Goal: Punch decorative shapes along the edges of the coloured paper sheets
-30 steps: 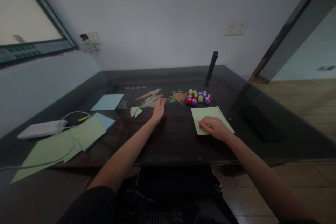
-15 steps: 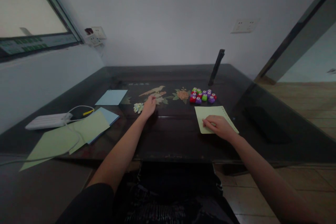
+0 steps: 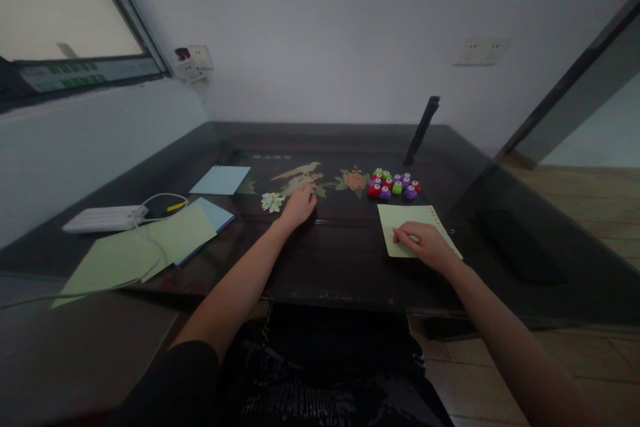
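My left hand lies on the dark table, fingers loosely curled, holding nothing that I can see. Just to its left sits a small heap of pale paper cut-outs. My right hand presses flat on a light green sheet of paper with a row of punched holes along its right edge. Beyond that sheet stands a cluster of several small red, purple and green craft punches.
At the left lie light green sheets over a blue sheet, a separate blue sheet, and a white power strip with a cable. A dark slanted stand rises behind the punches. A black flat object lies at the right.
My left hand moved left to the heap of cut-outs, then drew back a little to the right. My right hand stayed on the green sheet. The camera view shifted slightly.
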Demonstrator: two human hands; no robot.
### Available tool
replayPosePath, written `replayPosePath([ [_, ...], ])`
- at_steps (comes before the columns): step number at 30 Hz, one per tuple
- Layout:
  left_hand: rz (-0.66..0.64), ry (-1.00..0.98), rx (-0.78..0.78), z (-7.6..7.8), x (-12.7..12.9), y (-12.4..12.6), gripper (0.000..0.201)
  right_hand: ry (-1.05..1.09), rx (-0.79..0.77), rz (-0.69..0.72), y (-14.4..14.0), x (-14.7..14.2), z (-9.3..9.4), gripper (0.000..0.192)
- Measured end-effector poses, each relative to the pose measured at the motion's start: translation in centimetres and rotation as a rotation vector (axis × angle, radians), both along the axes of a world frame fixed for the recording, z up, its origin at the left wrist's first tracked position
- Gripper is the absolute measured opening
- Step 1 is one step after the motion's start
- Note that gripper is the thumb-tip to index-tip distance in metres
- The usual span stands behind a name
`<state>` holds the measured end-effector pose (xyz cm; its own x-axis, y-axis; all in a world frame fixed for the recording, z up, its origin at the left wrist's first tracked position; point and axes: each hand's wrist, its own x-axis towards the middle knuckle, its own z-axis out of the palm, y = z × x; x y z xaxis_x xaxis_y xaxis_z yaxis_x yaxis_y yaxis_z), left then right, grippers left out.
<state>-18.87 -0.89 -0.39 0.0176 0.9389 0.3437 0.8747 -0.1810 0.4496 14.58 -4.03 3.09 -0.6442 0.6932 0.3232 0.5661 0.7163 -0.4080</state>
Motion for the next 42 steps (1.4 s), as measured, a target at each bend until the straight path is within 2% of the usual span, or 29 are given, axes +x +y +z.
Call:
replayPosePath([
  [4, -0.018, 0.149, -0.045, -0.4, 0.4, 0.1, 0.038, -0.009, -0.014, -0.006, 0.0, -0.1, -0.1, 0.042],
  [10, 0.187, 0.239, -0.159, -0.6, -0.6, 0.2, 0.049, -0.013, -0.025, -0.011, 0.1, 0.0, -0.1, 0.041],
  [13, 0.223, 0.229, -0.206, -0.5, -0.7, 0.1, 0.051, -0.008, -0.025, -0.009, 0.1, 0.1, -0.1, 0.04],
  [20, 0.192, 0.231, -0.17, -0.4, -0.5, -0.2, 0.05, 0.004, -0.004, -0.007, 0.0, 0.1, 0.0, 0.039],
  [26, 0.021, 0.147, 0.017, -0.2, 0.7, 0.0, 0.039, 0.029, 0.0, -0.041, 0.0, 0.0, -0.1, 0.039],
  [29, -0.113, 0.027, 0.086, 0.1, 2.0, -0.4, 0.034, 0.07, 0.031, -0.099, 0.3, 0.3, -0.2, 0.037],
  [33, -0.267, -0.067, 0.085, 1.1, 4.6, -1.5, 0.033, 0.137, 0.066, -0.289, 1.8, 1.7, 0.0, 0.029],
  [35, -0.349, -0.054, 0.055, 1.8, 6.6, -2.2, 0.033, 0.128, 0.049, -0.386, 3.1, 2.7, 0.3, 0.024],
  [38, -0.47, 0.028, 0.016, 2.9, 10.0, -2.7, 0.036, -0.003, 0.02, -0.479, 5.4, 3.8, 0.9, 0.022],
  [40, -0.48, 0.102, -0.015, 3.6, 12.4, -2.4, 0.039, -0.126, 0.017, -0.513, 6.7, 3.8, 1.0, 0.02],
  [42, -0.378, 0.166, -0.084, 4.0, 14.4, -1.7, 0.042, -0.212, 0.055, -0.544, 7.6, 3.4, 0.8, 0.02],
])
